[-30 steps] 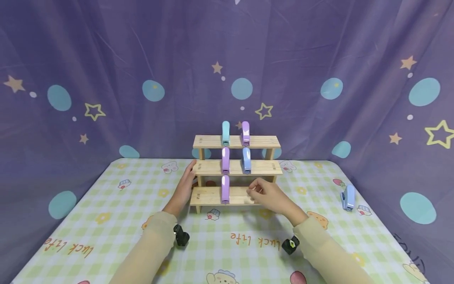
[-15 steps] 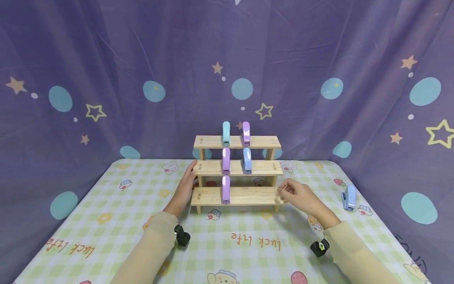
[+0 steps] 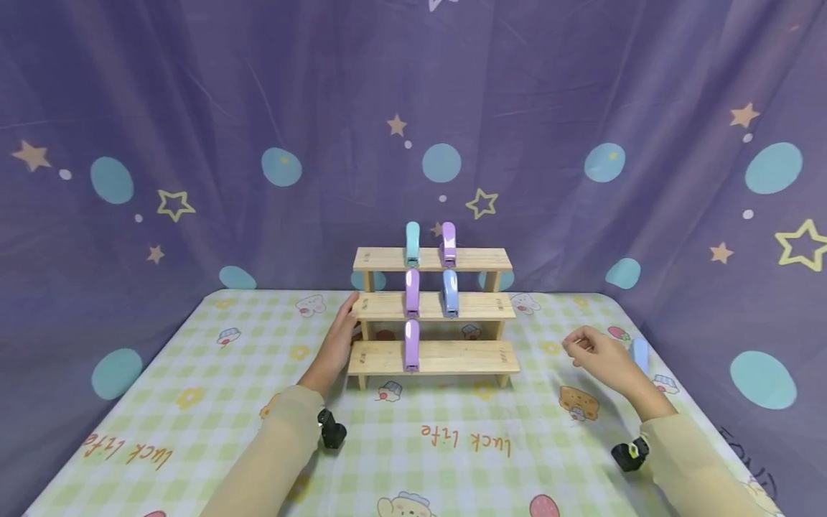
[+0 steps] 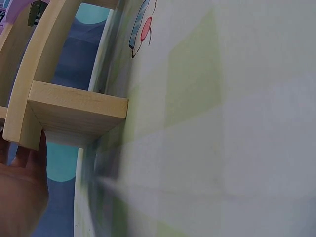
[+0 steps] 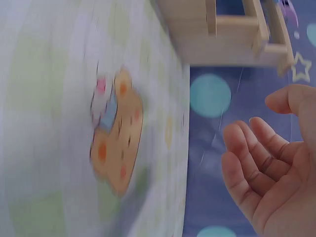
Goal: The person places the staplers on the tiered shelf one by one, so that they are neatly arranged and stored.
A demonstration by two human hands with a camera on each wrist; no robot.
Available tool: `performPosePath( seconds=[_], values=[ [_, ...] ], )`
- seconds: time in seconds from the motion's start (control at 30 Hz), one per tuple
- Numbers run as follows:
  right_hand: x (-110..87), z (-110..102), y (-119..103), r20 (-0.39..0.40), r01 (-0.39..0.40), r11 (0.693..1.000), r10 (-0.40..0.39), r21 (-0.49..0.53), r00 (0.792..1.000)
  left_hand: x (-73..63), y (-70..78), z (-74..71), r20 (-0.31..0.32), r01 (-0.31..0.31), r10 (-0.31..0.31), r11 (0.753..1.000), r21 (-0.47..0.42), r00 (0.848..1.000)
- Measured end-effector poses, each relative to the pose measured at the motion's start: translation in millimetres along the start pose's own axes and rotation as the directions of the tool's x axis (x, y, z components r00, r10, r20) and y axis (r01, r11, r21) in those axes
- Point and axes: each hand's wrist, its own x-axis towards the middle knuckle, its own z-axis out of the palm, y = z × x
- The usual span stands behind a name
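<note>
A three-tier wooden shelf (image 3: 468, 357) bears small staplers. A teal stapler (image 3: 413, 244) and a purple stapler (image 3: 449, 244) sit on its top tier. On the middle tier are another purple stapler (image 3: 412, 293) and a blue stapler (image 3: 450, 293); one more purple stapler (image 3: 411, 346) occupies the lowest tier. My left hand (image 3: 332, 352) holds the left end of the middle board, its fingertips partly hidden by the wood (image 4: 22, 136). Out to the right, my right hand (image 3: 601, 359) holds nothing, fingers loosely curled. Behind it, a second blue stapler (image 3: 639, 355) lies partly hidden.
A checked, cartoon-printed tablecloth (image 3: 226, 431) covers the table. Behind the table hangs a purple curtain (image 3: 362, 86) with stars and dots. A small black wrist camera (image 3: 332, 431) is worn at the left wrist, another (image 3: 628, 456) at the right.
My right hand has moved right, from in front of the lowest tier to near the blue stapler on the table, now partly covering it. My left hand has stayed at the shelf.
</note>
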Motion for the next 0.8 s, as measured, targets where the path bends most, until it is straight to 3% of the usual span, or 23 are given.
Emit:
performPosePath(
  seconds=[0.2, 0.53, 0.67, 0.8],
  values=[
    [-4.7, -20.8, 23.2, -0.060, -0.053, 0.998, 0.051, -0.035, 0.997, 4.4, -11.5, 0.4, -0.027, -0.053, 0.053, 0.998, 0.024, 0.998],
    [-17.3, -46.0, 64.1, -0.141, -0.176, 0.981, 0.164, -0.081, 0.976, 6.8, -14.0, -0.4, -0.026, -0.050, 0.051, 0.998, 0.033, 0.998],
    [-21.9, -47.2, 74.9, -0.148, -0.205, 0.978, 0.196, -0.048, 0.969, 4.3, -8.3, -0.5, -0.004, -0.031, 0.031, 0.999, 0.017, 1.000],
    [-25.3, -47.2, 82.6, -0.159, -0.217, 0.976, 0.211, -0.023, 0.965, -3.8, 7.7, -0.4, 0.015, -0.007, 0.007, 1.000, 0.003, 1.000]
  ],
)
